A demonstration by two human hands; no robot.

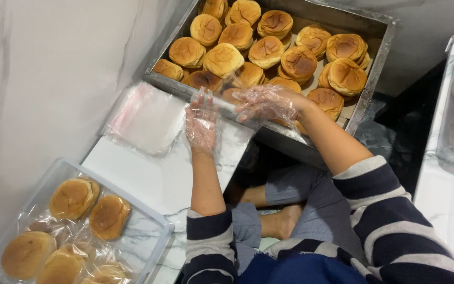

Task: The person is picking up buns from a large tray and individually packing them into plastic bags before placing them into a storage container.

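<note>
While both gloved hands meet at the near rim of the metal tray (377, 63), the work looks to be at the bag-opening stage: a thin clear bag (226, 101) is pinched between them just in front of the buns. The left hand (202, 123) stands upright with fingers spread and only loosely curled, its grip taking the bag's lower edge as far as I can tell. The right hand (266, 102) reaches across from the tray's right side, fingers partly closed on the upper part of the same film; how firmly either holds is hard to judge through the crinkled gloves. My reading is that the mouth of the bag must be parted before a bun can go in, which calls for a light, sliding rub of film against film rather than a pull.

Inside the tray lie many round buns (223, 59), golden brown, domed, with matte, faintly creased tops, stacked loosely in overlapping layers. Left of the tray's near corner, a flat stack of clear bags (145, 118) rests on the pale marbled desk (143, 181), glossy and limp. Further from the tray, toward the lower left, a clear plastic bin (156, 231) holds bagged buns (72, 197), their wrapping shiny and wrinkled.
</note>
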